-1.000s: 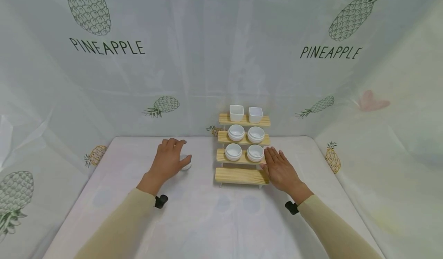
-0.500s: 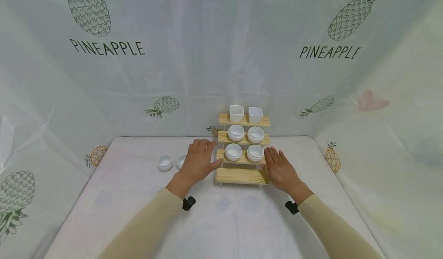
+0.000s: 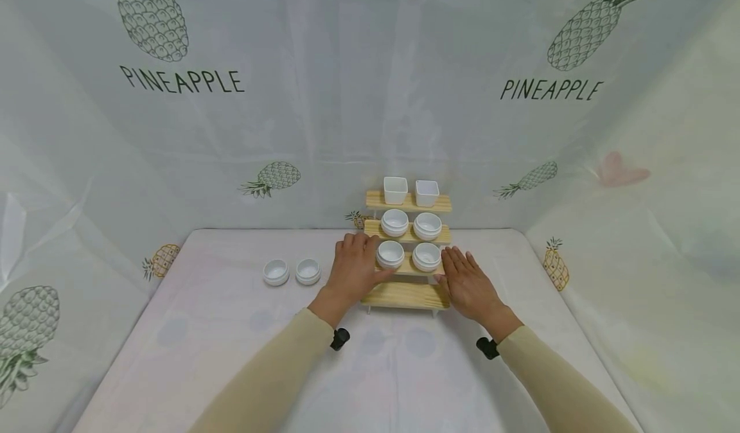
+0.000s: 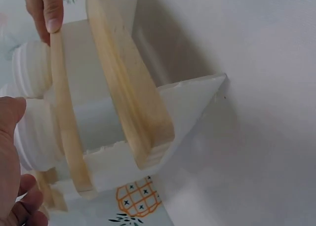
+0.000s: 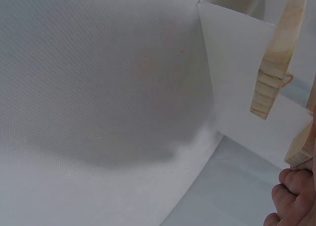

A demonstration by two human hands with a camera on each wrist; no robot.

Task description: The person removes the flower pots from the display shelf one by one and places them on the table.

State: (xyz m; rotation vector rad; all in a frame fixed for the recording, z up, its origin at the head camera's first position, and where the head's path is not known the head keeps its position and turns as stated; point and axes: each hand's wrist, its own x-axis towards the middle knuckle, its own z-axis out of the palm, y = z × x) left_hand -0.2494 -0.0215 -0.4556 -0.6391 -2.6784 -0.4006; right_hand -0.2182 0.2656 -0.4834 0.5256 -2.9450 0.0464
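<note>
A stepped display stand [image 3: 405, 296] with wooden shelves and white side panels carries white bowls. My left hand [image 3: 354, 267] is at the left end of the second shelf from the bottom. Its thumb and index finger are spread on either side of the left round bowl [image 3: 390, 253], thumb tip in front of it. The left wrist view has that thumb [image 4: 12, 110] overlapping the bowl. Beside the right round bowl [image 3: 426, 256], my right hand [image 3: 469, 288] lies along the stand's right end with straight fingers, its thumb at the shelf's front edge.
Two small white round bowls, one outer [image 3: 275, 272] and one nearer [image 3: 308, 271], sit on the table left of the stand. Above are round bowls [image 3: 428, 225] and two square bowls [image 3: 396, 190]. A pineapple-print curtain [image 3: 347, 99] encloses the back and sides.
My left hand has moved right, from the two bowls on the table to the left bowl on the stand. The right hand has stayed in place.
</note>
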